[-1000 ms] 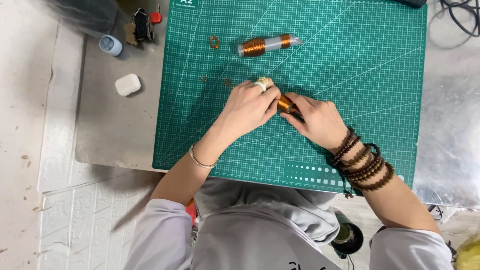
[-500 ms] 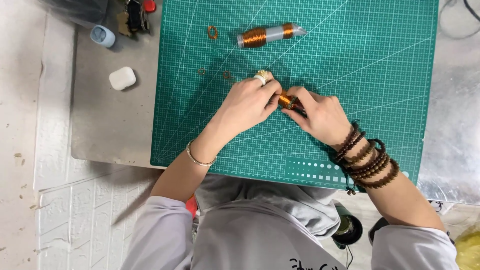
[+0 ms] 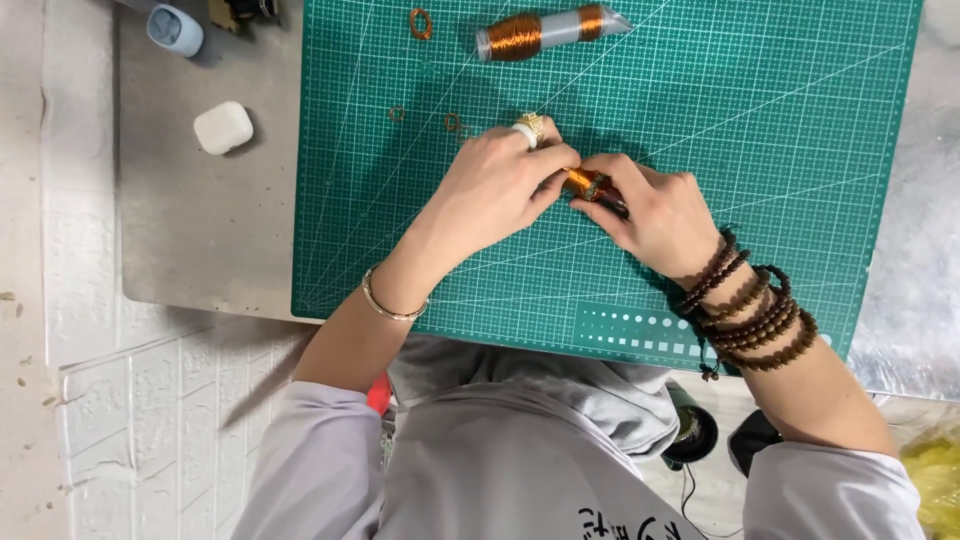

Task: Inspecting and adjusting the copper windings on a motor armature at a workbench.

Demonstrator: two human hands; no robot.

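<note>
While both meet over the green cutting mat (image 3: 700, 90), the left hand (image 3: 495, 190) and right hand (image 3: 655, 215) pinch a copper-wound piece (image 3: 582, 182) together, steadying it; a wire spool (image 3: 545, 32) lies beyond.

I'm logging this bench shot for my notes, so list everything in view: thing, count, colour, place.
cutting mat: 1, green, on the grey table
copper wire spool: 1, copper and clear, top of mat
wire rings: about 3, copper, upper left of mat
small case: 1, white, on table left of mat
small container: 1, pale blue, top left
small wire coil: 1, copper, pinched between both hands
bead bracelets: several, brown, right wrist
bangle: 1, gold, left wrist
left hand: on coil, wears ring
right hand: on coil
</note>
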